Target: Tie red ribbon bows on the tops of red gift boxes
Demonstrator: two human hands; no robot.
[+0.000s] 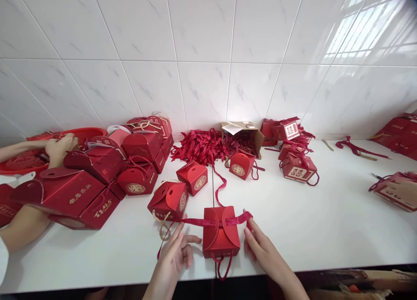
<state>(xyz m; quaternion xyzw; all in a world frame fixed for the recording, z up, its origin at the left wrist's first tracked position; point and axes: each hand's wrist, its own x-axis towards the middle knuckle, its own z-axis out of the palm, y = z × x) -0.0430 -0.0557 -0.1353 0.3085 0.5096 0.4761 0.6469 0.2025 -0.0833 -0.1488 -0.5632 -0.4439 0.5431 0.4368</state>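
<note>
A small red gift box (219,243) stands before me with its curved top flaps interlocked and a red twisted cord handle hanging at its front. A dark red ribbon (198,222) runs through the slots in the top and stretches out to both sides. On the left, my left hand (174,252) has the ribbon at its upper fingertips, its tail trailing down behind; the lower fingers are loosely curled. At the other end, my right hand (260,245) grips the ribbon's short end at its fingertips, beside the box.
Several red boxes (94,161) are stacked at left, where another person's hands (60,148) reach by a red basin (94,135). A ribbon heap (202,148) and a cardboard carton (259,143) sit by the tiled wall. More boxes (298,167) and another hand (404,191) are at right.
</note>
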